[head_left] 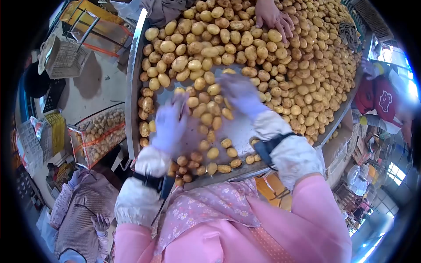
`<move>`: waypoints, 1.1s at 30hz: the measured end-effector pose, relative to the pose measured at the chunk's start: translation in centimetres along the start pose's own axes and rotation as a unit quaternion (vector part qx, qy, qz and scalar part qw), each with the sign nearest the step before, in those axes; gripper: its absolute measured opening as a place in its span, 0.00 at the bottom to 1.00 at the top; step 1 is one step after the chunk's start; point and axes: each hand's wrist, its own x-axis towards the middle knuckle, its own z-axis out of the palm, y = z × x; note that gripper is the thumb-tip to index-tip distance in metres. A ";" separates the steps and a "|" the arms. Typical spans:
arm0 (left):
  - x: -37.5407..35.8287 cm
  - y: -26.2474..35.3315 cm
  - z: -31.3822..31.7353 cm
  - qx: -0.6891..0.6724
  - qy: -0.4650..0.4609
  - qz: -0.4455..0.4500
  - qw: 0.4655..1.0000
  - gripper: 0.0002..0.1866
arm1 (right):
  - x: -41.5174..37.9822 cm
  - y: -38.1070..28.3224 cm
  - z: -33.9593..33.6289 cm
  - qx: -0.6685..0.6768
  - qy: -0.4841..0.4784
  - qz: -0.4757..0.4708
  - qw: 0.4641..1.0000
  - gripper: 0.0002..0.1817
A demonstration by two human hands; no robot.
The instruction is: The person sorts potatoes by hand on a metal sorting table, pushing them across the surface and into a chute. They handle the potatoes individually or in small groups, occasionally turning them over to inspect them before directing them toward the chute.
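My left hand, in a pale purple glove, is at the left of a metal sorting table. Its fingers are stretched forward and apart beside several loose potatoes. In a matching glove, my right hand reaches over potatoes near the middle of the table. Motion smears its fingers, and I cannot make out whether they hold anything. Between my hands lies a loose strip of potatoes on the metal. Small reddish-brown potatoes sit by the near edge, below my left hand.
A big potato heap covers the table's far and right parts. Another person's bare hand rests on it. A filled mesh sack and a plastic basket stand left. Other people are at left and right.
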 end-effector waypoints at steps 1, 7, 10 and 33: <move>2.4 -0.4 1.5 0.002 -0.013 0.011 1.000 0.16 | 1.1 -1.2 2.2 -0.074 -0.051 -0.014 0.996 0.17; 3.8 1.2 2.4 0.083 -0.185 -0.049 0.978 0.17 | -2.4 -0.4 2.3 -0.037 -0.084 0.118 0.989 0.14; 0.7 1.2 2.3 0.128 -0.209 -0.059 0.968 0.18 | -3.9 -3.4 1.4 0.017 -0.195 0.178 0.964 0.19; -5.6 5.1 6.6 0.012 -0.081 0.158 0.984 0.23 | -45.4 -4.3 -7.0 -0.187 0.033 0.479 0.857 0.24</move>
